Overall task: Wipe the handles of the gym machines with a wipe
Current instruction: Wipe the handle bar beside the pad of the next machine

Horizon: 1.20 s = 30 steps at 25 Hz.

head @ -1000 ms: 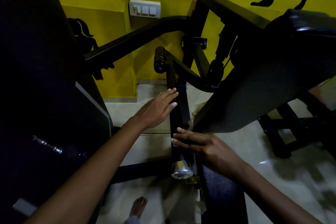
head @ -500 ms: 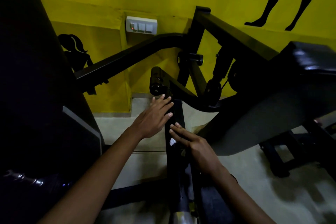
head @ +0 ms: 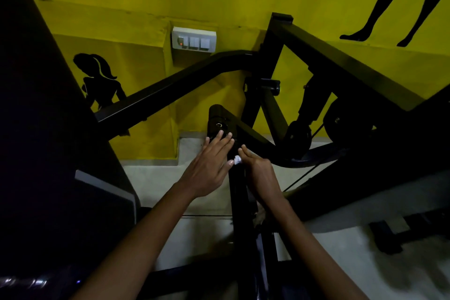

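Both your arms reach forward over a black gym machine against a yellow wall. Your left hand (head: 207, 165) lies flat, its grip wide, straight fingers resting on the black handle (head: 219, 122) at the top of an upright bar. Your right hand (head: 259, 168) sits just beside it on the bar, its grip curled narrow around a small white wipe (head: 237, 159), pressed to the bar just below the handle

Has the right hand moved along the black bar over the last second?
Yes. The right hand, with the wipe, has slid up the black bar toward the round handle end.
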Tool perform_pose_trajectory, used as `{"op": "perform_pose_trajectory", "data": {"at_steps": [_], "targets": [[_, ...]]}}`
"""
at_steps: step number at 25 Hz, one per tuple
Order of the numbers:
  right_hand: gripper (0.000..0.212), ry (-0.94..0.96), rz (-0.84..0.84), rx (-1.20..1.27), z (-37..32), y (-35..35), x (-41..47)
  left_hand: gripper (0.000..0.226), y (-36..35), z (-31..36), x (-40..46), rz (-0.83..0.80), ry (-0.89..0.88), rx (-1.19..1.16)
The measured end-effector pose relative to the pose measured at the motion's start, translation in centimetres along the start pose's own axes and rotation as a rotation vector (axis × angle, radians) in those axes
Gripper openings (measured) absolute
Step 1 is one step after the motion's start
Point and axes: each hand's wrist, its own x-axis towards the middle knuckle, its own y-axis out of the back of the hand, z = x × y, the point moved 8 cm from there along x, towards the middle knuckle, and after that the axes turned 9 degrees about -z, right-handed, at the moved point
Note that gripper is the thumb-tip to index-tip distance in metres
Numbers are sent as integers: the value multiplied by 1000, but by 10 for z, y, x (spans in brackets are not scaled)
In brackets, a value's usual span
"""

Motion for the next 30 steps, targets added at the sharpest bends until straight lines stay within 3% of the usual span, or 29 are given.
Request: {"op": "perform_pose_trajectory", "data": {"at_steps": [4, 7, 9, 11, 18, 22, 27, 30], "targets": [[18, -140, 157, 88, 13, 17, 15, 57, -1, -2, 1, -3, -27, 31], [21, -449, 166, 375, 45, 4, 10, 59, -1, -2, 2, -11, -36, 40], [30, -482, 55, 697, 41, -17, 11, 60, -1, -2, 3, -15, -39, 50], [35, -445, 50, 846, 29, -21, 2, 60, -1, -1, 3, -13, -42, 39], [32, -487, 92, 936, 19, -23, -17, 63, -8, 3, 0, -12, -8, 6], [38, -410, 120, 680, 1, -12, -43, 66, -15, 8, -7, -49, 11, -78], [37, -488, 112, 667, -4, -8, -55, 57, -15, 13, -16, -56, 66, -234], [40, -326, 130, 573, -27, 3, -78, 59, -12, 20, -19, -62, 91, -296]]}}
